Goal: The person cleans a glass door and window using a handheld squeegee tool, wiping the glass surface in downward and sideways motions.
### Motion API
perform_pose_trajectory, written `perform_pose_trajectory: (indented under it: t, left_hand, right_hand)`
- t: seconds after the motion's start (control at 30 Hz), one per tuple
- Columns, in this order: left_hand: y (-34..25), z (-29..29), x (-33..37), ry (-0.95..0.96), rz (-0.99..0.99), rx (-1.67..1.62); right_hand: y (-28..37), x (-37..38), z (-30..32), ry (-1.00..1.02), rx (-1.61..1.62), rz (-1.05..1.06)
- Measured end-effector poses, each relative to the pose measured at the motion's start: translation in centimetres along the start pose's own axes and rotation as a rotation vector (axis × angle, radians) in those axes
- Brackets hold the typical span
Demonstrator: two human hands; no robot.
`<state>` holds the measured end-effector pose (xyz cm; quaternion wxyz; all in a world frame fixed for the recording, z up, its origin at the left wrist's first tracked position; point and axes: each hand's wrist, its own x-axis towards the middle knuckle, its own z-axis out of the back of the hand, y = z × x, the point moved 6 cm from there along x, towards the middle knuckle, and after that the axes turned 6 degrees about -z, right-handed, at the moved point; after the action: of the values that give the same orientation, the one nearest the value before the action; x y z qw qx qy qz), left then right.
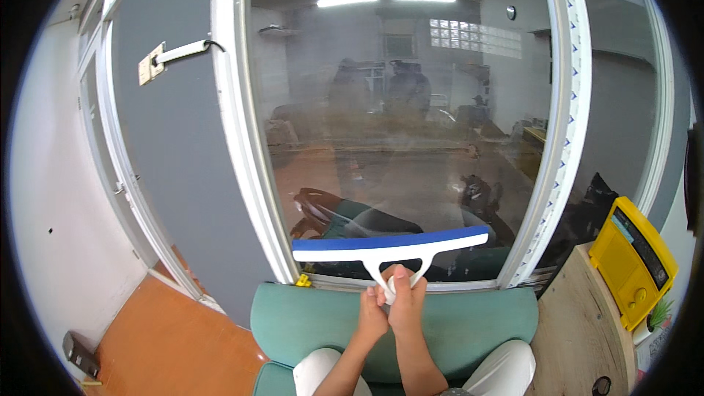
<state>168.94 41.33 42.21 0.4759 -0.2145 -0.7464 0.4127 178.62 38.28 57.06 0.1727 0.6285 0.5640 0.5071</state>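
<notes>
A white window squeegee (396, 245) with a blue blade edge lies across the lower part of a large glass pane (411, 169). Both of my hands are wrapped round its handle, close together. My right hand (407, 301) sits on the right side with its thumb up along the handle. On the left side my left hand (374, 312) closes on the same handle, its fingers partly hidden. The glass looks hazy in its middle and mirrors ceiling lights and a room. Whether the blade touches the glass I cannot tell.
Below the glass stands a green padded seat (308, 323), under my white-clad knees. White frame posts (253, 117) border the pane. To the right, a wooden cabinet (579, 330) carries a yellow case (634, 264) and a small potted plant (649, 323). A socket with a cable cover (154, 64) is on the grey wall.
</notes>
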Motion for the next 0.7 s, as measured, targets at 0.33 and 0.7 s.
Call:
perform_pose_trajectory:
  t: [0.33, 0.7]
  left_hand:
    - [-8.3, 9.4, 1.5, -0.061, -0.015, 0.063]
    - [-7.8, 9.7, -1.1, -0.089, 0.092, 0.145]
  right_hand:
    - [-5.0, -1.1, -9.9, 0.157, 0.009, -0.143]
    - [-9.5, -1.9, -9.3, 0.009, -0.095, -0.383]
